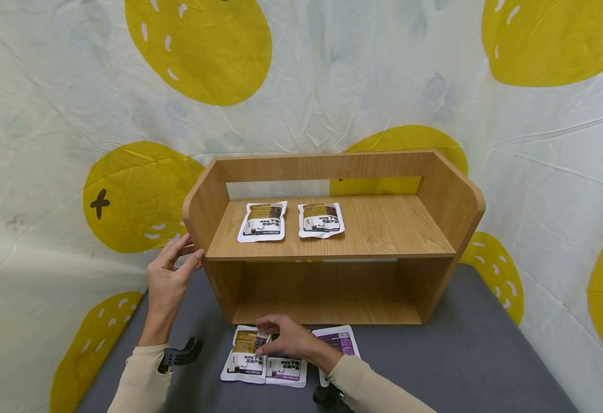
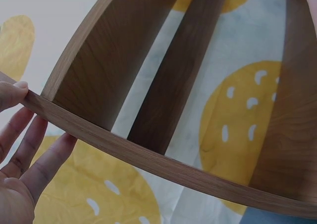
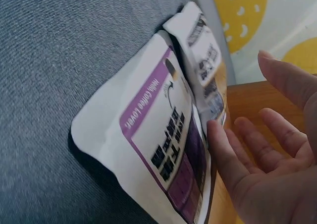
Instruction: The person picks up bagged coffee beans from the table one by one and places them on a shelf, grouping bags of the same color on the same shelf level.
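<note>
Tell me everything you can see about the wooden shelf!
The wooden shelf looks light brown with visible grain. It stands upright on the gray table, with two levels, round-cornered sides and a back rail above a gap. Two pouches lie on its upper board. The left hand holds its left edge.

Sheet (image 1: pixel 301 74), across the top of the frame: off-white, printed with large yellow rounds bearing short white dashes; the round at centre left carries a dark cross. Shelf (image 1: pixel 384 223), centre: light brown, wood grain visible. Upper-left packet (image 1: pixel 262 222) and upper-right packet (image 1: pixel 321 220), mid-frame: white borders, gold-brown panels, black lettering. Bottom centre: gold packet (image 1: pixel 246 358), white and gold-brown with dark print; striped packet (image 1: pixel 285 371), white with a purple stripe; purple packet (image 1: pixel 341 340), white-edged. Table (image 1: pixel 435 367), bottom: dark grey. Sleeves (image 1: pixel 144 373), lower edge: plain cream. Strap (image 1: pixel 180 357), lower left: black.
</note>
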Demonstrator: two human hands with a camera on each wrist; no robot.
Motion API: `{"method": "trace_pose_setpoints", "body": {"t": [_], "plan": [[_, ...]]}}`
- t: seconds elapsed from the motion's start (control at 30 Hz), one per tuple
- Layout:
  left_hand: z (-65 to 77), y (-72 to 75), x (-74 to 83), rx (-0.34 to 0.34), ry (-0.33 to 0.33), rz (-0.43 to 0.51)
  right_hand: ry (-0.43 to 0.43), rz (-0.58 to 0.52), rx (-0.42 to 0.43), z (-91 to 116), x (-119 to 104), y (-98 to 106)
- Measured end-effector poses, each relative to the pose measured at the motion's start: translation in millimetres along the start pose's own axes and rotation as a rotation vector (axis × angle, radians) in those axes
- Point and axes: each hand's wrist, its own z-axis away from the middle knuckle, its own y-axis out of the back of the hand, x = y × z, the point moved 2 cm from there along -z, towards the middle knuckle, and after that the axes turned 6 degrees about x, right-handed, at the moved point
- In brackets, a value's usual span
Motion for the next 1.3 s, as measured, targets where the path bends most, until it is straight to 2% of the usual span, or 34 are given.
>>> {"method": "trace_pose_setpoints", "body": {"t": [0.3, 0.7, 0.77, 0.9, 1.0, 1.13, 1.3], "plan": [[0.1, 0.2, -1.4, 0.001, 0.0, 0.0, 0.025, 0.207, 0.043, -1, 4, -9], [1.0, 0.9, -2.3, 0.0, -0.007, 0.001, 0.044, 0.357, 0.066, -3, 2, -23], [1.2, 1.1, -2.5, 0.0, -0.005, 0.001, 0.075, 0.424, 0.084, -5, 3, -26], [1.2, 1.4, -2.4, 0.002, -0.005, 0.0, 0.169, 0.637, 0.155, -10, 5, -33], [0.9, 1.2, -2.5, 0.003, -0.006, 0.004, 0.209, 0.734, 0.211, -13, 6, -38], [0.5, 0.3, -2.4, 0.004, -0.01, 0.003, 0.198, 0.729, 0.228, -16, 10, -40], [-0.2, 0.2, -1.6, 0.007, -0.002, -0.004, 0.152, 0.595, 0.192, -18, 12, -35]]}}
